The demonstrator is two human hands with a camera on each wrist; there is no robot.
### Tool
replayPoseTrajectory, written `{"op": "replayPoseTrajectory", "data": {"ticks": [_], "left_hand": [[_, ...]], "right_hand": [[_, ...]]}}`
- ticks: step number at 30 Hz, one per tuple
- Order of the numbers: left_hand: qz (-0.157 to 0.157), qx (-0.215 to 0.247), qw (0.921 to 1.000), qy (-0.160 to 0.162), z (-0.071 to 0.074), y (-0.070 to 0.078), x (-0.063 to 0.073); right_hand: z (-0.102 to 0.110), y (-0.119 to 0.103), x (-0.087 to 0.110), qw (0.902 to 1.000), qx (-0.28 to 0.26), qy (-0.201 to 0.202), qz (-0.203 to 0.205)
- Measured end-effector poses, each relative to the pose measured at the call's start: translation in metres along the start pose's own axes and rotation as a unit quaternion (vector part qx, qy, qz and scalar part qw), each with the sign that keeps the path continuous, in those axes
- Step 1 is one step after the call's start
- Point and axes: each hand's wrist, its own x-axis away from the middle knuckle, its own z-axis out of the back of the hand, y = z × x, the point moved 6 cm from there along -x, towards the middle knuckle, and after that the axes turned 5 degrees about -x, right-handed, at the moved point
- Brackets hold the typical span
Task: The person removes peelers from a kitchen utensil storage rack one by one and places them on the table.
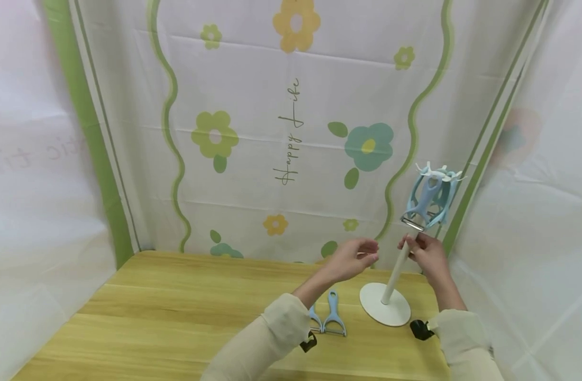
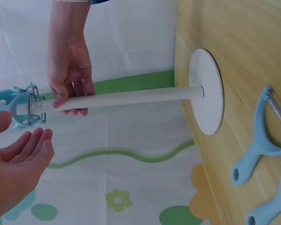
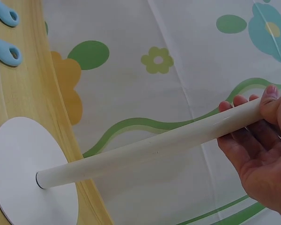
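A white stand has a straight pole and a round base on the table. Around its hooked top hang several blue and teal peelers, partly hiding one another. My right hand holds the pole just below these peelers, thumb on one side and fingers on the other. To the left of the pole is my left hand, fingers loosely bent, with nothing in it and apart from the stand. Two light blue peelers lie on the table left of the base, one partly hidden by my left sleeve in the head view.
The wooden table ends close behind the stand. A white flowered curtain hangs behind it, and pale sheets close in the right and left sides.
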Motion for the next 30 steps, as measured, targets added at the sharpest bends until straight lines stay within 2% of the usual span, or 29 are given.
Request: {"op": "replayPoseTrajectory", "data": {"ticks": [4,12,19,27,30], "left_hand": [[-0.016,-0.002,0.9998,0.010,-0.001,0.017,-0.010],[-0.012,0.003,0.9998,0.015,-0.002,0.039,-0.027],[-0.009,-0.012,0.9994,0.031,0.000,0.048,-0.039],[-0.027,0.004,0.9983,0.053,-0.001,0.057,-0.054],[-0.037,-0.006,0.9970,0.068,-0.002,0.062,-0.060]], "right_hand": [[0.002,0.000,0.000,1.0000,-0.002,0.003,0.002],[0.001,-0.002,0.001,1.0000,0.005,0.005,-0.001],[0.000,-0.001,-0.001,0.9999,0.013,0.004,-0.002],[0.000,0.003,-0.003,0.9998,0.018,-0.001,-0.005],[0.001,0.002,-0.001,0.9999,0.011,0.000,-0.003]]}}
